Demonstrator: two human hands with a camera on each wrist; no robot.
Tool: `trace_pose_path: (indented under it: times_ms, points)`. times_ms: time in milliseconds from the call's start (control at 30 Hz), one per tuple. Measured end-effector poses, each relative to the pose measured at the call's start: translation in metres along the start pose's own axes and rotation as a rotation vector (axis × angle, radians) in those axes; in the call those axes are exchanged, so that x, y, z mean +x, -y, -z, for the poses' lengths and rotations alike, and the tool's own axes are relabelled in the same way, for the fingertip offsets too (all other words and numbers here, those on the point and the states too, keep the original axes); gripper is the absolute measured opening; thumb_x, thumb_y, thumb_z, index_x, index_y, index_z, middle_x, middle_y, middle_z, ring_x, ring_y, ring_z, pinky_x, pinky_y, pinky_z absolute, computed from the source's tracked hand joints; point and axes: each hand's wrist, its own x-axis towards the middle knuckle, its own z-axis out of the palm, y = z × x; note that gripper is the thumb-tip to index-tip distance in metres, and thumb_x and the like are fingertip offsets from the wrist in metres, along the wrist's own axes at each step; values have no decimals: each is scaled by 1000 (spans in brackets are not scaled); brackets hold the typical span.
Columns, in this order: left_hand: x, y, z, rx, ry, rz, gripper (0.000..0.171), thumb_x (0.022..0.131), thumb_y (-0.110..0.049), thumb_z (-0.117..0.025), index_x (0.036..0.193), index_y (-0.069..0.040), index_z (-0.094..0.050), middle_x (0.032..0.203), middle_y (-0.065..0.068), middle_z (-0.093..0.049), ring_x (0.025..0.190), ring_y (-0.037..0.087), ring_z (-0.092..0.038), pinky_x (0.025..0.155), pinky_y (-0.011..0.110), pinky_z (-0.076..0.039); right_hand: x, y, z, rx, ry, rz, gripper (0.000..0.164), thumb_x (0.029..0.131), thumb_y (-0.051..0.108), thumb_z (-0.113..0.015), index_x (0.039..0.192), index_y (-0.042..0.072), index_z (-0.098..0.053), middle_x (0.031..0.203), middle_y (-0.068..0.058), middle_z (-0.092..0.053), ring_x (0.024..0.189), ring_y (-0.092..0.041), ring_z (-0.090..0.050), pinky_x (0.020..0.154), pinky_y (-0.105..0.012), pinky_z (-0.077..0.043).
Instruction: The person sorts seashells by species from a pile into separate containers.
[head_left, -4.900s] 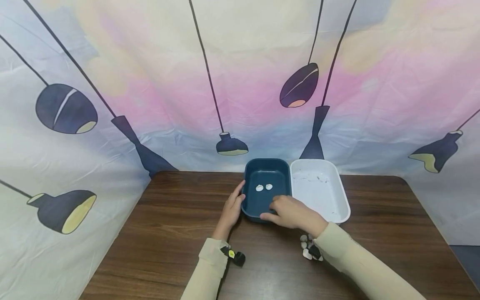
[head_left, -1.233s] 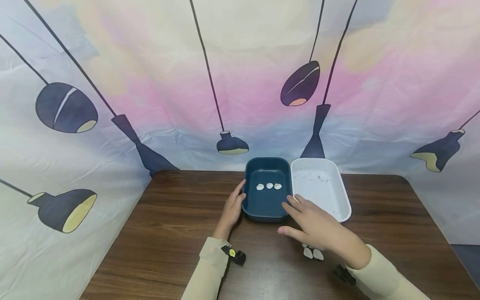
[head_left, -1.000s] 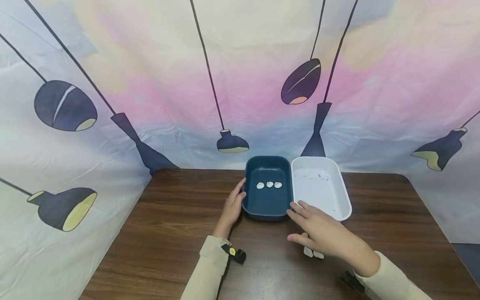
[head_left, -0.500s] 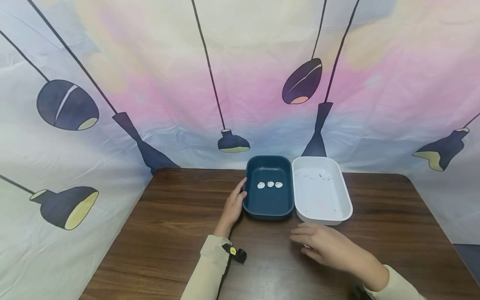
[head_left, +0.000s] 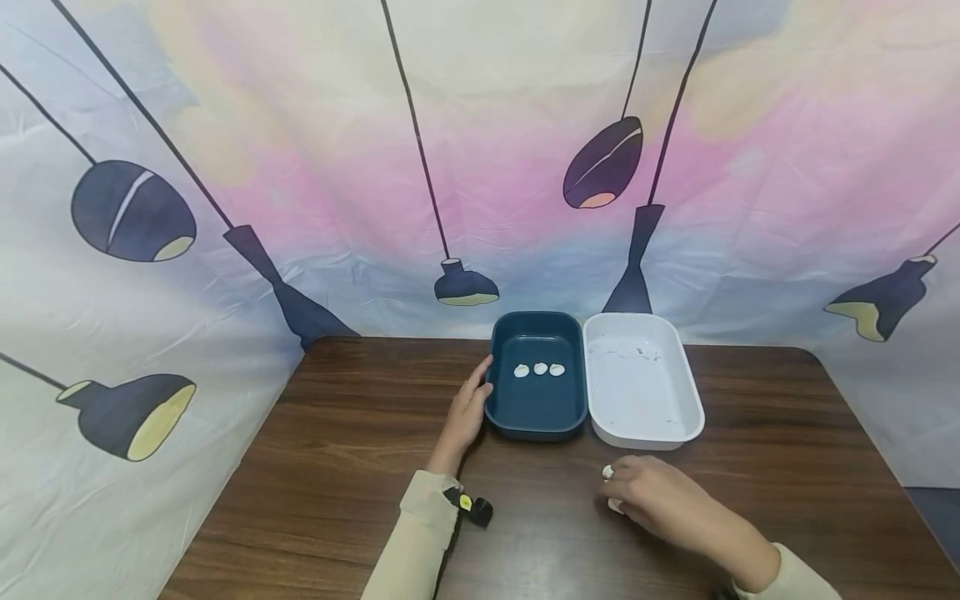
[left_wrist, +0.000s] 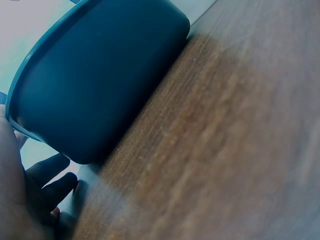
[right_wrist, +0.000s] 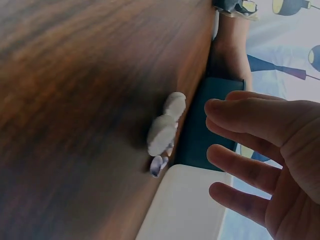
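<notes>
A dark teal tray stands at the back of the table, holding three small white shells in a row. My left hand rests against its left side, fingers extended; the left wrist view shows this hand at the tray's end. Above a small pile on the table, my right hand hides most of it in the head view. Two whitish pieces peek out by its fingers. The right wrist view shows pale, shell-like pieces apart from the spread fingers, which hold nothing.
A white tray with small dark specks inside stands beside the teal tray, on its right. The brown wooden table reaches back to a patterned cloth backdrop. A black wrist device sits by the left cuff.
A third shell has joined the two in the teal tray since the oldest frame. My right hand has drawn back from the trays and come down over the pile. The left hand stays put.
</notes>
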Motion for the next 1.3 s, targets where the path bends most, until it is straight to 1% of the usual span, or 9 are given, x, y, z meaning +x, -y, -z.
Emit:
trace_pose_path:
  times_ms: [100, 300, 467, 533, 700, 867, 933, 1100, 1300]
  points:
    - [0, -1, 0, -4, 0, 3, 53, 110, -26, -42, 163, -31, -43, 168, 5, -39, 155, 35, -32, 122, 65, -24, -2, -1, -4, -26, -10, 2, 27, 75, 7, -90, 98, 17, -79, 95, 10, -74, 94, -14, -68, 85, -40, -57]
    - [1, -1, -1, 5, -4, 4, 54, 109, -25, -43, 163, -30, -43, 167, 5, -40, 155, 35, -33, 122, 65, -25, -4, -2, -13, -70, -30, 27, 19, 79, 11, -87, 89, 24, -75, 81, 18, -67, 82, -10, -62, 75, -33, -54]
    - [1, 0, -1, 11, 0, 6, 54, 109, -26, -42, 163, -31, -43, 168, 5, -39, 155, 35, -33, 122, 65, -25, -6, 0, -19, -103, -1, 16, 15, 82, 15, -84, 90, 25, -76, 82, 18, -67, 83, -11, -62, 68, -30, -51]
    - [0, 0, 0, 13, 4, 8, 54, 109, -27, -41, 163, -31, -42, 168, 4, -39, 155, 35, -32, 122, 65, -25, -6, 2, -21, -107, -3, 15, 16, 81, 16, -84, 91, 25, -77, 82, 18, -67, 84, -10, -61, 66, -29, -49]
    - [1, 1, 1, 16, 8, -2, 55, 109, -27, -41, 164, -30, -42, 168, 5, -38, 155, 36, -32, 121, 66, -25, -2, 5, -24, -86, -37, 47, 19, 77, 10, -87, 87, 24, -76, 77, 19, -66, 79, -6, -57, 65, -24, -46]
    - [1, 1, 1, 12, 5, 0, 54, 109, -27, -41, 164, -30, -42, 168, 5, -39, 155, 36, -33, 121, 66, -26, 5, 9, -28, -75, -28, 87, 20, 77, 7, -85, 83, 23, -76, 72, 20, -65, 73, -5, -52, 65, -21, -45]
    - [1, 1, 0, 9, 2, 4, 54, 109, -27, -42, 163, -30, -42, 168, 5, -39, 155, 36, -33, 121, 66, -25, 7, 12, -29, -84, -19, 96, 19, 76, 8, -86, 81, 24, -75, 71, 19, -63, 71, -4, -50, 64, -21, -43]
    - [1, 1, 0, 7, 0, 21, 54, 110, -27, -42, 163, -32, -42, 168, 4, -38, 155, 34, -32, 122, 65, -24, 13, 21, -33, -118, 33, 59, 19, 79, 13, -85, 76, 25, -71, 70, 17, -60, 71, -3, -51, 64, -22, -44]
    - [0, 0, 0, 4, 7, 12, 54, 110, -27, -41, 164, -33, -41, 169, 2, -37, 156, 32, -31, 123, 64, -24, 19, 30, -36, -103, 93, 43, 11, 84, 16, -84, 83, 24, -75, 76, 16, -64, 75, -3, -53, 66, -22, -45]
